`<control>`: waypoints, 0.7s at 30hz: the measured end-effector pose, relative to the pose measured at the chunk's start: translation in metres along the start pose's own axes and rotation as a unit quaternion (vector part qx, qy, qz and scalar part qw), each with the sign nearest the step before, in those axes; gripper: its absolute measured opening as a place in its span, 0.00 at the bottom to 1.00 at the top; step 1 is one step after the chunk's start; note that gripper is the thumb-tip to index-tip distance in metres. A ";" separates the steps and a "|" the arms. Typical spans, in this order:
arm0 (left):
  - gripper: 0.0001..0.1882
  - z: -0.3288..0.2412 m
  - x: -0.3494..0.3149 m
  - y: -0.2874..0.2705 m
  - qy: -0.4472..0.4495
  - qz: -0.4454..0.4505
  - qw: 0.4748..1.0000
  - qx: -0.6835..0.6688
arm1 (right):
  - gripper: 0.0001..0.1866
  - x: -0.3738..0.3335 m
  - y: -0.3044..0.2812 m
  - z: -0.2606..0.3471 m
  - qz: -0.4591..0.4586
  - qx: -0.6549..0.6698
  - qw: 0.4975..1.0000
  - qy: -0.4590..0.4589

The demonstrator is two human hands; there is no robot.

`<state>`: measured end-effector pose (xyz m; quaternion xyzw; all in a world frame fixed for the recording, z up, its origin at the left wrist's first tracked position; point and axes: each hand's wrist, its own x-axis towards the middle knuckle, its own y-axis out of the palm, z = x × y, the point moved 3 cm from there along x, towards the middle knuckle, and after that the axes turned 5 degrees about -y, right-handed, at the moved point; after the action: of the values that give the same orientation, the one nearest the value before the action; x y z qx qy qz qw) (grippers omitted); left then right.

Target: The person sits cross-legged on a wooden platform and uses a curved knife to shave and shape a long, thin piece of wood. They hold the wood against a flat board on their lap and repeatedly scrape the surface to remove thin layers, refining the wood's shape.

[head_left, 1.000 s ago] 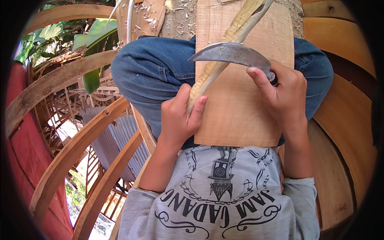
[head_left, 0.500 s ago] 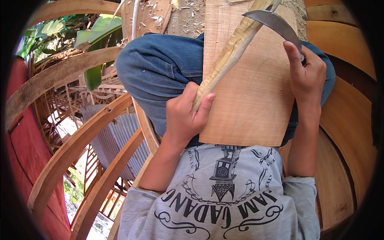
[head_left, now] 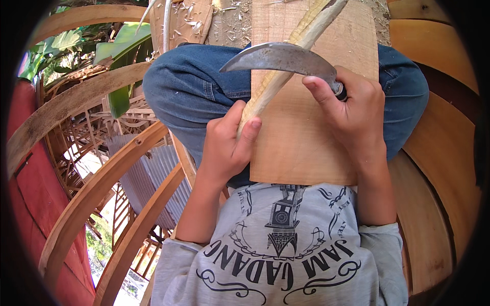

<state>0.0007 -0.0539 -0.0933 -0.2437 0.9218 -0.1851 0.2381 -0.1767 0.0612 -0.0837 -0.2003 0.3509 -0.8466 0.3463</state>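
A pale, peeled wooden stick (head_left: pixel 268 93) slants from lower left up to the top edge, over a flat board (head_left: pixel 301 137) that lies across my lap. My left hand (head_left: pixel 227 140) is closed round its near end, thumb along the side. In my right hand (head_left: pixel 352 107) is the dark handle of a curved sickle knife (head_left: pixel 278 57), thumb towards the blade's base. The blade lies across the stick's middle with its tip pointing left; whether it touches the wood I cannot tell.
Wood shavings (head_left: pixel 193 24) lie scattered on the planks ahead. Curved wooden ribs (head_left: pixel 102 196) rise at the left, with a corrugated sheet (head_left: pixel 158 173) and banana leaves (head_left: pixel 125 43) beyond them. Broad planks (head_left: pixel 439 137) form a curved wall on the right.
My right hand has brought the sickle knife leftward and nearer to me along the stick, its blade turning more level. My left hand and the stick have shifted slightly left.
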 end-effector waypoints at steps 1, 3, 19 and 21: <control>0.15 0.001 0.000 -0.002 0.003 0.018 1.000 -0.015 | 0.31 0.000 0.005 0.004 -0.005 0.004 1.000 -0.009; 0.16 0.004 -0.001 -0.003 -0.009 0.022 0.998 -0.060 | 0.31 0.005 0.003 0.001 -0.003 -0.024 1.000 0.002; 0.17 0.002 -0.001 0.000 0.014 -0.003 0.998 -0.056 | 0.28 0.010 -0.046 -0.022 -0.037 0.025 0.999 0.018; 0.17 -0.001 0.000 0.001 0.014 -0.004 0.998 -0.059 | 0.29 0.001 -0.019 -0.002 0.009 -0.010 1.000 -0.017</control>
<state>-0.0003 -0.0531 -0.0925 -0.2586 0.9334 -0.1347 0.2091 -0.1870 0.0717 -0.0708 -0.2150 0.3551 -0.8365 0.3577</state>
